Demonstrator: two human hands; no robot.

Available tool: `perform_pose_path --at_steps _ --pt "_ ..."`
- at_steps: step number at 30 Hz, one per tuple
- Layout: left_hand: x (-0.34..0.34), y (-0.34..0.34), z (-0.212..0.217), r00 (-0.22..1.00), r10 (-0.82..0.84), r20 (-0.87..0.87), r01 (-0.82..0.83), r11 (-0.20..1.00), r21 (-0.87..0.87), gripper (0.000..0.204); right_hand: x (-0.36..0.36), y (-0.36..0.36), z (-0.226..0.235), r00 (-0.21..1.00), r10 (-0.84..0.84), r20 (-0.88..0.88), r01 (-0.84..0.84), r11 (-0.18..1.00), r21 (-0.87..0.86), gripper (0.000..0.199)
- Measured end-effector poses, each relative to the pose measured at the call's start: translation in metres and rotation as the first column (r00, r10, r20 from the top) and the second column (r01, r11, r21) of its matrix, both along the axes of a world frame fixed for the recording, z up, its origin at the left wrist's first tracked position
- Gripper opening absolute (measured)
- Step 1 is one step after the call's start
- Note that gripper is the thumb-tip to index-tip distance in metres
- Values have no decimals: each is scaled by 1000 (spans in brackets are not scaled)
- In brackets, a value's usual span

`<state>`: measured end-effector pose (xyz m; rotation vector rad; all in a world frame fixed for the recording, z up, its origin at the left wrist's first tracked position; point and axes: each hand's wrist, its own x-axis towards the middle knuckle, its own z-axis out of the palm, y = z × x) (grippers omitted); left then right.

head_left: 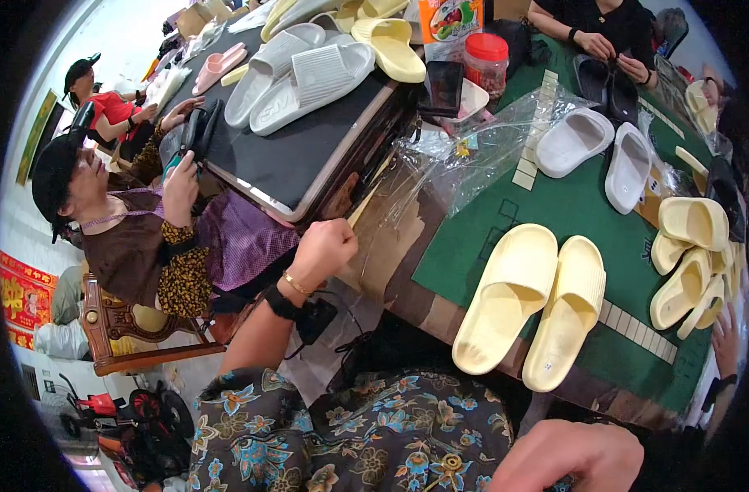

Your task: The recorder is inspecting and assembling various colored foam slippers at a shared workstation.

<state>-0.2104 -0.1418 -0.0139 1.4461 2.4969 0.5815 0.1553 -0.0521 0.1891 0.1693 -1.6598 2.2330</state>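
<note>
A pair of pale yellow slide sandals lies between my hands at the table's near edge: the left sandal point(493, 324) and the right sandal point(561, 332), toes pointing away. Neither hand touches them. My left hand point(324, 250) is raised beside the table corner, fingers curled into a loose fist with nothing showing in it. My right hand point(575, 457) hangs low at the bottom edge, near my lap; its knuckles show, but the fingers bend out of sight. Farther back on the table lie two white slides, one on its side point(575, 141) and one upright point(629, 168).
A green cutting mat point(473, 254) covers the table. More yellow slides point(693, 225) are heaped at right. A dark-topped table point(268, 168) at left bears grey slides point(313, 86). Clear plastic film point(481, 156), a phone point(445, 86) and a red-lidded jar point(485, 61) lie beyond. Co-workers handle dark slides at left and far right.
</note>
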Motion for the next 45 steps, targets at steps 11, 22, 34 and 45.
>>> perform_pose_path --at_steps 11,22,34,45 --pt "2 -3 84 574 50 817 -398 889 225 11 2 0 -33 956 10 -292 -87 963 -255 17" --pt "36 -14 130 199 -420 886 -556 696 455 18 6 9 -24 943 45 -328 -90 988 -122 15" --pt "107 -9 147 154 -632 760 -477 626 617 9 34 5 -22 989 -60 -138 56 998 -34 20" --pt "180 9 98 -149 -375 915 31 923 383 6 6 0 -105 676 -640 364 381 727 571 24"
